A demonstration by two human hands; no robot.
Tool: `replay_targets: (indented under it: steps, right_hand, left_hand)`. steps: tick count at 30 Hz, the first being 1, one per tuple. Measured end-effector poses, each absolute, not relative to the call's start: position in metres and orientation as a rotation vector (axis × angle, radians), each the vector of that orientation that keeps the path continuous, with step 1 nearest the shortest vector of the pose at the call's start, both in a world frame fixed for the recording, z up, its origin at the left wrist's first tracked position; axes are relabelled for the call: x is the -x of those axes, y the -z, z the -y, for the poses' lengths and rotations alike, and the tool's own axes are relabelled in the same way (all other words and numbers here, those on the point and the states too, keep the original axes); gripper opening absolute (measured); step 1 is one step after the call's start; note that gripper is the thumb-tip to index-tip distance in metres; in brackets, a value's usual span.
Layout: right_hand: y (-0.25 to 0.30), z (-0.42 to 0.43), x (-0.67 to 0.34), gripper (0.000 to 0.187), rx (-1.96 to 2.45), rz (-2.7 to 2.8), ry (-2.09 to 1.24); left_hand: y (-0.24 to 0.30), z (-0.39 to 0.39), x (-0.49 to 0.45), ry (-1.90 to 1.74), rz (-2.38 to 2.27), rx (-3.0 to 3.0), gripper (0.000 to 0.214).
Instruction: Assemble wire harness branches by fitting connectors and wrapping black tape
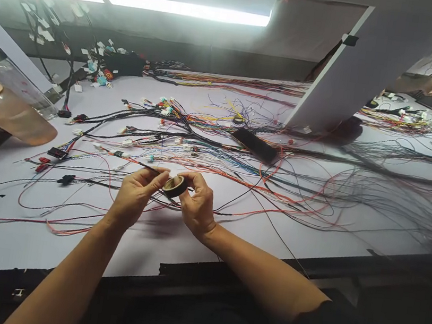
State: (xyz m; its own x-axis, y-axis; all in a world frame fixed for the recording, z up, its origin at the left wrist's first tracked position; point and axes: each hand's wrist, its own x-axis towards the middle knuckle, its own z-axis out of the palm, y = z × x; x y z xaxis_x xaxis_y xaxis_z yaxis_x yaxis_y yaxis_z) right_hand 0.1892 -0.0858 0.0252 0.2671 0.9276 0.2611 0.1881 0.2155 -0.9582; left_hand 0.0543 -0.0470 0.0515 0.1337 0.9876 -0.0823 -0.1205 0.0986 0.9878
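Note:
In the middle of the head view my right hand is closed around the edge of a roll of black tape, its pale inner core facing up. Beside it, my left hand pinches a thin black-wrapped wire bundle, thumb and fingertips right at the roll. From my left fingers the bundle runs up and left to orange wires and a white connector. Whether tape is stuck to the bundle between the hands is hidden by my fingers. Red and black wires pass below and beyond my hands.
A wiring harness with several connectors spreads across the white table. On it lies a flat black phone-like object. Two bottles lean in at the left. A slanted white panel stands right; beyond it shows another person's hand.

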Motion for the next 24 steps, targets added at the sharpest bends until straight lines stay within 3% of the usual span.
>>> replay_targets:
  steps: [8, 14, 17, 19, 21, 24]
  right_hand:
    - [-0.027, 0.081, -0.202, 0.024, 1.266, 1.369, -0.910]
    - [-0.019, 0.064, -0.218, 0.030, 1.197, 1.289, -1.294]
    - [-0.028, 0.057, -0.241, 0.034, 1.186, 1.551, -1.413]
    - [-0.044, 0.054, -0.255, 0.058, 1.173, 1.839, -1.344]
    - [-0.062, 0.052, -0.259, 0.069, 1.189, 2.049, -1.146]
    - [-0.075, 0.047, -0.246, 0.054, 1.257, 2.250, -0.826]
  left_hand:
    - [-0.030, 0.049, -0.050, -1.030, -1.213, -1.359, 0.031]
    - [-0.023, 0.049, -0.051, -1.001, -1.162, -1.372, 0.035]
    - [-0.017, 0.049, -0.050, -0.980, -1.187, -1.282, 0.038]
    - [-0.014, 0.048, -0.048, -0.982, -1.205, -1.273, 0.039]
    - [-0.012, 0.048, -0.047, -0.968, -1.214, -1.287, 0.039]
    - [-0.012, 0.048, -0.047, -0.929, -1.203, -1.300, 0.040]
